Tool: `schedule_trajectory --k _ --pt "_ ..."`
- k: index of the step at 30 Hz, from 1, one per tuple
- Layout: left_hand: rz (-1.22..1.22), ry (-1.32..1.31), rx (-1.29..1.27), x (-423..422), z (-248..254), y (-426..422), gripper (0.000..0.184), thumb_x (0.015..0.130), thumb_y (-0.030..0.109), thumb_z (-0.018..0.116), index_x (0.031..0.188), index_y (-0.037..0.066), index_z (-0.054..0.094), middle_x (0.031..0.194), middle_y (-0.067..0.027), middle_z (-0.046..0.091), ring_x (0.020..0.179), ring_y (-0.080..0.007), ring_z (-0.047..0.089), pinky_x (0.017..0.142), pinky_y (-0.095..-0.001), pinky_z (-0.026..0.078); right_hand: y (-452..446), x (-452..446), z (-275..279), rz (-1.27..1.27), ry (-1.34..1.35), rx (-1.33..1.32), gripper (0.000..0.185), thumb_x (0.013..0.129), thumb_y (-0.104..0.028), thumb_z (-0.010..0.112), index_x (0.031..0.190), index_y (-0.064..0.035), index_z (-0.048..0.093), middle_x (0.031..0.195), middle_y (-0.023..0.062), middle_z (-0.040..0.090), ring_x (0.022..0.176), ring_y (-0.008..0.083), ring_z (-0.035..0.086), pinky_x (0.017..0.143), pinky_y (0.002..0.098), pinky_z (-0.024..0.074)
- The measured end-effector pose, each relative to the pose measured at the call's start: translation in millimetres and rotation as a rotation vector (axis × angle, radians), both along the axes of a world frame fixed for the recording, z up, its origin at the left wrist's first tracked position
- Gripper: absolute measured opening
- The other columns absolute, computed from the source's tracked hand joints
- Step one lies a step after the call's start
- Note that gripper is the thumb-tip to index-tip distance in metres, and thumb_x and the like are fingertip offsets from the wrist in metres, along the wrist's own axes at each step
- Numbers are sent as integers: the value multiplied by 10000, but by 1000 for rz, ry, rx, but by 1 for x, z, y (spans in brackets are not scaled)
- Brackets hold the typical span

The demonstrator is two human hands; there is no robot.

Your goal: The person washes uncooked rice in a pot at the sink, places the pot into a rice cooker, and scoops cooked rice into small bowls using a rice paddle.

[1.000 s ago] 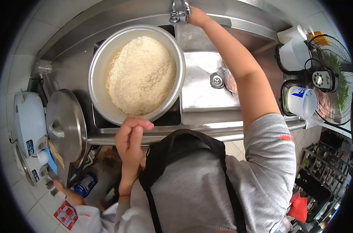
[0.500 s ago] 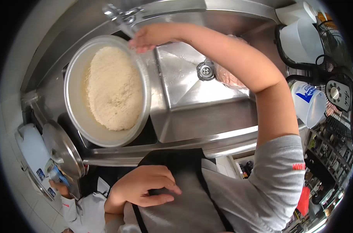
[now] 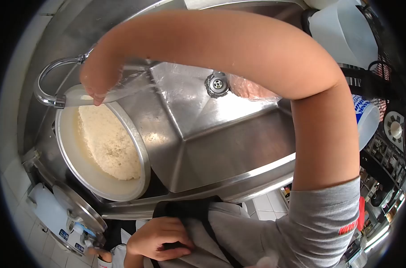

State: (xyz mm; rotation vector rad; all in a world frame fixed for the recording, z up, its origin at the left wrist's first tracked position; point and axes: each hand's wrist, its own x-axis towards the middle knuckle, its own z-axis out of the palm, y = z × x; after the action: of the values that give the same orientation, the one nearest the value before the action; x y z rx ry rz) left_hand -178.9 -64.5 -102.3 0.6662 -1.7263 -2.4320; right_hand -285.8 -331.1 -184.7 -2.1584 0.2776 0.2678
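My right hand [image 3: 99, 82] reaches far across to the chrome curved faucet [image 3: 43, 82], beside a stream of water [image 3: 131, 87] that spreads sideways toward the sink. Its fingers point down and are bent in the water; no object shows in them. Below it stands a large round metal pot [image 3: 145, 165] with white rice [image 3: 109, 143] in cloudy liquid. My left hand [image 3: 162, 239] hovers before the apron, fingers curved and apart, holding nothing.
The steel sink basin [image 3: 238, 138] has a drain [image 3: 217, 84] and a bag of pinkish meat [image 3: 250, 88]. A metal lid [image 3: 78, 205] and a rice cooker [image 3: 46, 210] are at left. White tubs [image 3: 346, 33] stand at right. A co-worker's hand [image 3: 99, 253] shows at lower left.
My right hand has moved left with the faucet spout, which now hangs by the pot. Water is now visible running. My left hand has moved down from the pot's rim to the apron.
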Motion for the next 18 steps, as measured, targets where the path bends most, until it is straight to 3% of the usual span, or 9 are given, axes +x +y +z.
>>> schedule_trajectory --k 2,5,8,11,12,15,18 --pt "39 -7 -11 3 2 0 131 706 116 699 822 83 648 729 -33 597 672 -224 547 586 -315 429 7 4 -18 -54 -83 246 390 784 -407 608 899 -34 614 788 76 567 691 180 562 619 319 500" --pt "88 -19 -34 8 6 6 133 714 134 692 831 83 651 740 -33 602 668 -226 545 592 -317 423 24 11 -31 -173 -112 310 319 839 -353 538 860 -53 641 725 50 585 646 150 555 602 291 482" --pt "127 -22 -78 14 11 15 137 719 144 690 835 83 652 741 -31 602 658 -225 537 586 -318 411 35 31 -55 -351 -185 649 386 825 -406 561 854 -28 634 688 41 572 603 142 547 575 270 470" --pt "153 -13 -122 19 17 23 142 719 143 690 840 80 651 739 -33 598 655 -222 534 581 -320 406 43 37 -53 -590 -128 672 420 836 -436 548 820 -22 617 697 55 576 621 139 561 559 258 464" --pt "157 -10 -141 21 19 25 148 717 139 691 846 78 651 740 -33 596 656 -221 535 578 -319 403 44 42 -56 -629 -85 705 466 830 -499 533 792 -39 599 715 68 575 669 170 569 580 295 464" --pt "221 -27 -187 27 27 34 143 716 133 691 842 78 653 744 -36 597 655 -221 535 577 -318 401 48 40 -48 -663 -137 295 475 840 -523 498 799 -61 600 748 78 589 741 202 575 647 332 466" --pt "306 -58 -231 37 32 48 109 727 123 680 819 69 657 734 -41 601 660 -223 554 575 -310 415 33 48 -56 -322 162 -67 423 851 -491 481 840 -90 617 790 61 614 819 206 584 730 349 455"
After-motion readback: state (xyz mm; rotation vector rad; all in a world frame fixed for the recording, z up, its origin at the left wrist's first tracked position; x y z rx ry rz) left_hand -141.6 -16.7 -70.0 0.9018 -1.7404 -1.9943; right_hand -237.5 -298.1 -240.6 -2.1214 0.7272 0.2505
